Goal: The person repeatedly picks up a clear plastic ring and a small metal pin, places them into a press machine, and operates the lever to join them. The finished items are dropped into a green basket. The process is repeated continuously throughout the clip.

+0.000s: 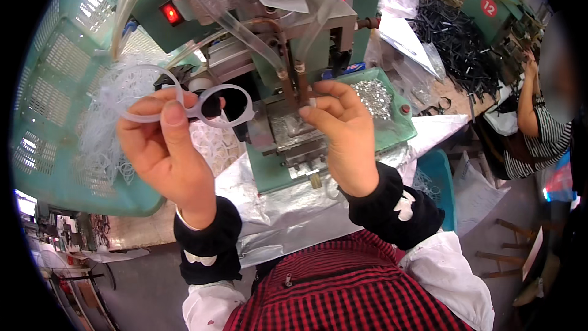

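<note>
One red-and-black checked apron (349,282) is nearest, on the person's body in front of the press machine (288,125). Between the two, a silvery sheet (294,217) covers part of the desk (144,231) along the press machine's front edge. Both wrists wear black cuffs (392,205) with white bows.

The left hand (171,153), just left of the press machine's metal fixture, pinches a pale translucent glasses frame (195,111) between thumb and fingers, near its bridge. This frame is held up clear of the desk, one rim reaching toward the press machine and the other away from it. The right hand (350,132) is at the press machine's working end, its thumb and forefinger bent in beside two brown nozzles (288,92); whether the fingertips grip something small, I cannot tell.

Right of the press machine stands a green tray (395,138) holding small shiny pieces (372,98). Left of it, a large green basket (110,203) contains a tangle of pale translucent pieces (107,141). Farther off, to the press machine's right, black strips (456,40) lie heaped, and beyond them sits another person in a striped top (542,129).
</note>
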Available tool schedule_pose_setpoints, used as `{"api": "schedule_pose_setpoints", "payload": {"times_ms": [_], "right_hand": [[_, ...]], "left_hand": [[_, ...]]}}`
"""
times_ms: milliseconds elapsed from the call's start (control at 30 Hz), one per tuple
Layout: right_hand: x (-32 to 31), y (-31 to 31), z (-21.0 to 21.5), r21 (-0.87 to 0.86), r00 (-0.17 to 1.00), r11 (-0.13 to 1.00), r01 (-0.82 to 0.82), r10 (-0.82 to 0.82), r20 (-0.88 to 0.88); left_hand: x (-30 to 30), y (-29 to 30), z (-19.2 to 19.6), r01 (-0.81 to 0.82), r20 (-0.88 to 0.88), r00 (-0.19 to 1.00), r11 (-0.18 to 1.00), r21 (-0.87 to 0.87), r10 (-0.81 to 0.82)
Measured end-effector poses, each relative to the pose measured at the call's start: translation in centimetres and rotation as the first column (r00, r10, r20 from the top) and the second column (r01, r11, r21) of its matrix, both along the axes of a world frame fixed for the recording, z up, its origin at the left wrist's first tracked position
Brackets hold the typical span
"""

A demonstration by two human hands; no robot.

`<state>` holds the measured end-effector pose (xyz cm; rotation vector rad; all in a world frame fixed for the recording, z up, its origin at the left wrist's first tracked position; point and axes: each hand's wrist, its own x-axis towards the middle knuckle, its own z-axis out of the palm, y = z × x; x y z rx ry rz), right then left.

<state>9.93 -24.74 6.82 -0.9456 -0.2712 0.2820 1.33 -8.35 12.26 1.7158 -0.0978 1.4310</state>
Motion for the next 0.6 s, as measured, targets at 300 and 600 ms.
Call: {"api": "schedule_pose_setpoints", "payload": {"times_ms": [300, 600], "right_hand": [[-1.0, 1.7, -1.6, 0.183, 0.99, 0.981, 0.062, -0.037, -0.133], [-1.7, -3.5, 0.4, -0.32, 0.826, 0.924, 0.21, 0.007, 0.563]], "left_hand": [[-0.3, 0.2, -0.1, 0.045, -0.034, 0.998, 0.994, -0.099, -0.048], [-2.6, -3.3, -2.1, 0.152, -0.067, 0.988, 0.91, 0.386, -0.137]]}}
